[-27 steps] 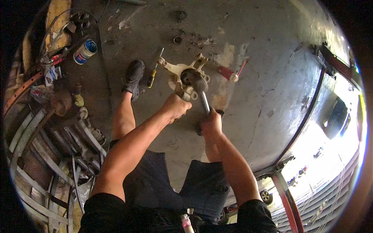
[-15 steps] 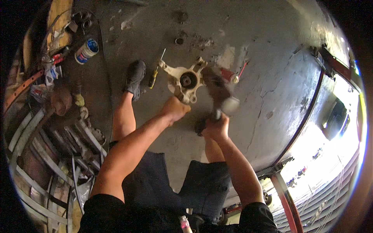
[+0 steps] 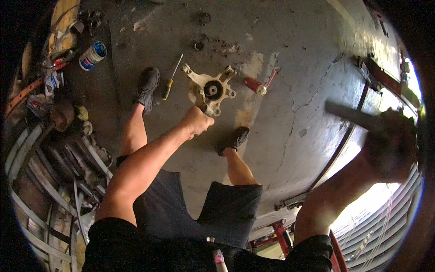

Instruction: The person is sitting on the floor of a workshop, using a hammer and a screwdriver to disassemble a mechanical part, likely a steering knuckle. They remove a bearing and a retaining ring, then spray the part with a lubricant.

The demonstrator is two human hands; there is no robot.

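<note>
Left hand gripping casting's near arm; right hand, at right, around blurred dark tool | casting: between screwdriver at left, red cylinder at right | likely heavy, rigid, perhaps greasy; arms look best to grip

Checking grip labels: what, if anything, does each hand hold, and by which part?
Left hand: a pale metal casting, by its near side. Right hand: a dark, blurred tool; grip point unclear.

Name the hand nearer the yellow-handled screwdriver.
Left. The left hand, gripping the pale metal casting, is right of the screwdriver and nearer the body; the right hand is raised, much farther right.
</note>
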